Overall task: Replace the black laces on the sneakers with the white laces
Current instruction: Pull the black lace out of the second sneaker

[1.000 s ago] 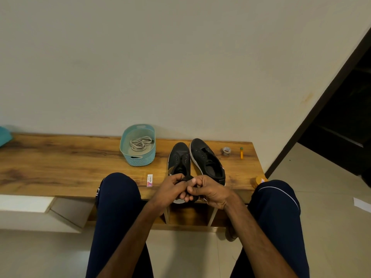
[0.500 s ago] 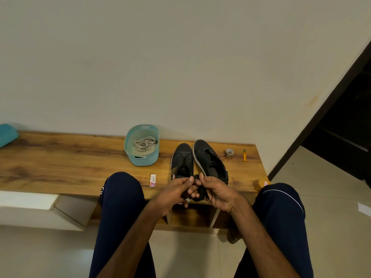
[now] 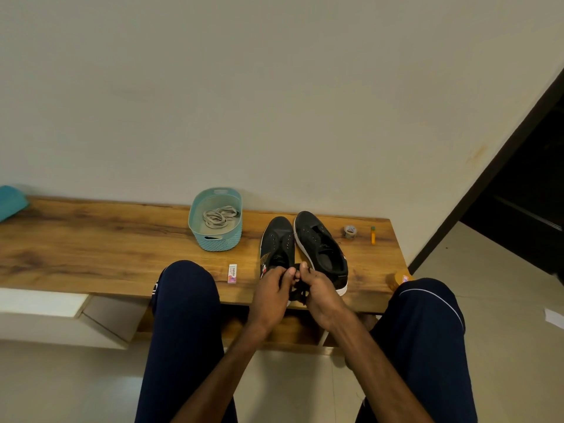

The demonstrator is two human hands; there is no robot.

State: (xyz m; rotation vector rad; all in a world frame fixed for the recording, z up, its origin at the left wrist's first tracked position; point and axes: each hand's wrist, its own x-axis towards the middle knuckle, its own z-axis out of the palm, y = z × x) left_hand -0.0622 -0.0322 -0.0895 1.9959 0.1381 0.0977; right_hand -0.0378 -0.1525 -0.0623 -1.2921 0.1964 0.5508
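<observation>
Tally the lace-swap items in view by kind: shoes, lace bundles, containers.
Black sneakers: 2
White lace pile, in the basket: 1
Black lace bundle, held between left hand and right hand: 1
Teal basket: 1
Total: 5

- The bench top (image 3: 106,248) is wood with a strong brown grain and a smooth, low-sheen finish.
- The teal basket (image 3: 219,243) looks like plastic, with a fine weave relief on the outer wall and a smooth inside.
- The white laces (image 3: 218,216) are flat matt cloth.
- The sneakers (image 3: 317,239) have matt black uppers that look like cloth. Their sole edge (image 3: 341,290) is smooth, white and rubber-like.
- The black laces (image 3: 297,290) are matt cloth.
- The trousers (image 3: 186,315) are dark blue matt cloth.
- The wall (image 3: 274,102) is matt paint.
- The floor (image 3: 503,285) is smooth tile with a faint sheen.
</observation>
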